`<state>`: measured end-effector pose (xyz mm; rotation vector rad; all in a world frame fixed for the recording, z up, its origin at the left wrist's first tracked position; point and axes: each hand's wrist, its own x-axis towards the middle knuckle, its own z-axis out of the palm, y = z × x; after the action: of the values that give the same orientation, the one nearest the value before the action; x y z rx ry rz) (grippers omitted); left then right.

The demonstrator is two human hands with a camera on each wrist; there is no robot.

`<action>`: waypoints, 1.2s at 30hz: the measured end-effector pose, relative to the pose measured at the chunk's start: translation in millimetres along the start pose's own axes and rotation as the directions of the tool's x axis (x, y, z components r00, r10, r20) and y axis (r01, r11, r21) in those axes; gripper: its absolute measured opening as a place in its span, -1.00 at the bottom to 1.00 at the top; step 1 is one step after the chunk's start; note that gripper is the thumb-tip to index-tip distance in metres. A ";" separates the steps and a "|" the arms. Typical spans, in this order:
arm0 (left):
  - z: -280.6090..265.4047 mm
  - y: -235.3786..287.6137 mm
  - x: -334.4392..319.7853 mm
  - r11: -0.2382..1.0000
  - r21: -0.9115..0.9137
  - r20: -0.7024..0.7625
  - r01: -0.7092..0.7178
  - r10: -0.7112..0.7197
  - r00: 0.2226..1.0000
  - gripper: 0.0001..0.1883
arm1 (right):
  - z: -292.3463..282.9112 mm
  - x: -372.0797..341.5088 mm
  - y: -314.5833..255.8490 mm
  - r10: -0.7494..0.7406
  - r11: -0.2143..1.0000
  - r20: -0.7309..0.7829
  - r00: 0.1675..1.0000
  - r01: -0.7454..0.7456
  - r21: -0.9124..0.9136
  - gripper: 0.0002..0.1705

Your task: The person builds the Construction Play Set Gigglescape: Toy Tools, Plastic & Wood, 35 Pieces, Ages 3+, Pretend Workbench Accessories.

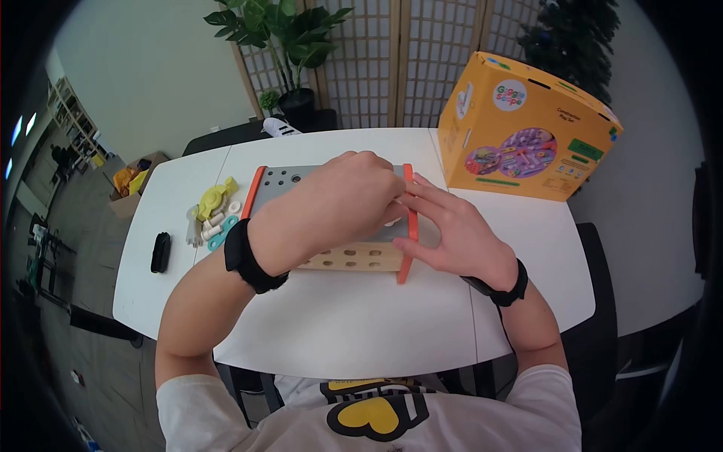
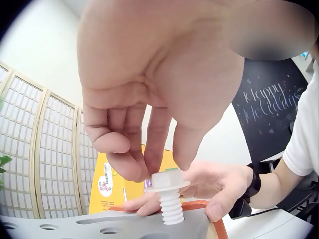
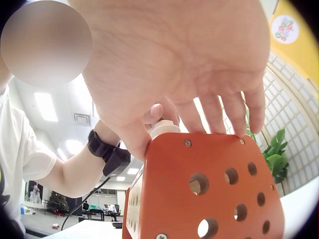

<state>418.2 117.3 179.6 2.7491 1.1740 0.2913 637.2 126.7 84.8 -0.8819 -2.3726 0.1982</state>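
Note:
A white plastic bolt point(image 2: 172, 199) stands upright in a hole of the grey top point(image 2: 75, 226) of a toy workbench. My left hand point(image 1: 335, 200) reaches over the bench from above, thumb and finger pinching the bolt's hexagonal head. Its other fingers are curled beside it. My right hand point(image 1: 456, 233) lies with fairly straight fingers along the top edge of the orange side panel point(image 3: 219, 174). The right thumb point(image 3: 133, 144) touches the front corner of that panel, close to the bolt. In the head view, the left hand mostly covers the bolt.
Left of the bench lie yellow point(image 1: 215, 200), teal point(image 1: 223, 235) and white toy pieces. Further left is a small black case point(image 1: 160, 252). A large yellow play-set box point(image 1: 531, 128) stands at the back right of the white table point(image 1: 346, 316).

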 end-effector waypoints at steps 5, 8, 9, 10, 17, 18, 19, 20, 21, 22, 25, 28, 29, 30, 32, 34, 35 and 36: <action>15.0 -25.1 0.4 0.946 -0.143 -0.106 -0.290 0.276 0.955 -0.83 | 1.4 0.7 2.5 -0.003 1.000 0.013 1.000 0.003 0.028 -0.36; 11.9 -18.9 -1.0 0.954 -0.165 -0.142 -0.252 0.229 0.963 -0.81 | -1.2 1.2 0.2 0.002 0.999 0.009 1.000 -0.003 0.038 -0.35; 9.4 -13.7 -2.3 0.969 -0.138 -0.156 -0.203 0.182 0.971 -0.81 | -1.4 1.1 0.2 0.007 0.999 0.015 1.000 -0.007 0.039 -0.35; 8.1 -9.3 -3.1 0.982 -0.113 -0.171 -0.154 0.134 0.976 -0.80 | -1.6 0.8 0.1 0.012 0.999 0.021 1.000 -0.012 0.040 -0.35; 15.0 -9.9 -0.9 0.993 0.059 -0.038 -0.100 0.102 0.994 -0.77 | 1.0 0.5 1.3 0.008 1.000 0.015 1.000 -0.008 0.014 -0.33; 21.5 -18.9 -2.6 0.983 -0.011 -0.084 -0.184 0.183 0.980 -0.77 | 0.8 0.6 1.0 0.006 1.000 0.015 1.000 -0.007 0.016 -0.34; 22.7 -22.8 -3.9 0.960 -0.077 -0.134 -0.270 0.259 0.957 -0.76 | 0.7 0.6 0.7 0.005 1.000 0.015 1.000 -0.005 0.018 -0.34; 21.9 -25.2 -4.9 0.958 -0.096 -0.117 -0.270 0.259 0.959 -0.75 | 0.6 0.7 0.5 -0.003 1.000 0.012 1.000 0.003 0.013 -0.34; 19.1 -25.7 -5.5 0.956 -0.117 -0.100 -0.270 0.259 0.961 -0.74 | 0.3 0.9 0.6 -0.011 1.000 0.010 1.000 0.011 0.009 -0.34; 16.2 -24.5 -6.3 0.954 -0.136 -0.083 -0.269 0.259 0.962 -0.74 | -0.1 1.0 0.5 -0.019 1.000 0.008 1.000 0.019 0.004 -0.34; 11.2 -7.9 -11.4 0.985 -0.098 -0.191 -0.140 0.120 0.974 -0.78 | -0.9 1.5 -0.1 0.001 1.000 0.026 1.000 -0.002 0.022 -0.34; 17.7 4.6 -10.1 0.984 0.163 -0.214 0.066 -0.030 0.976 -0.82 | 0.5 0.2 -0.3 0.009 1.000 0.010 1.000 -0.009 0.003 -0.35; 20.5 3.9 -8.3 0.985 0.164 -0.189 0.056 -0.025 0.982 -0.83 | 0.9 -0.3 0.3 0.005 1.000 0.007 1.000 -0.005 0.004 -0.35; 24.7 1.4 -6.3 0.985 0.164 -0.164 0.047 -0.019 0.986 -0.85 | 1.2 -0.5 1.0 0.002 1.000 0.004 1.000 -0.002 0.006 -0.34; 26.8 -2.3 -4.7 0.994 0.105 -0.139 0.003 0.012 0.990 -0.86 | 1.5 -0.5 1.3 -0.001 1.000 0.002 1.000 0.001 0.007 -0.34; 24.4 -7.3 -5.4 0.998 -0.012 -0.141 -0.067 0.064 0.988 -0.87 | 1.4 -0.1 0.4 0.001 1.000 0.003 1.000 -0.001 0.008 -0.33; 23.6 -9.3 -5.7 0.993 -0.046 -0.154 -0.109 0.101 0.983 -0.87 | 1.5 0.2 0.5 0.003 1.000 0.009 1.000 -0.003 0.014 -0.33; 22.8 -11.1 -6.2 0.985 -0.078 -0.168 -0.152 0.137 0.976 -0.87 | 1.3 0.4 0.9 0.004 1.000 0.015 1.000 -0.004 0.020 -0.33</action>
<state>411.5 119.2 154.4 2.7786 0.9686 0.5799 636.7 127.7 83.5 -0.8790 -2.3784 0.2302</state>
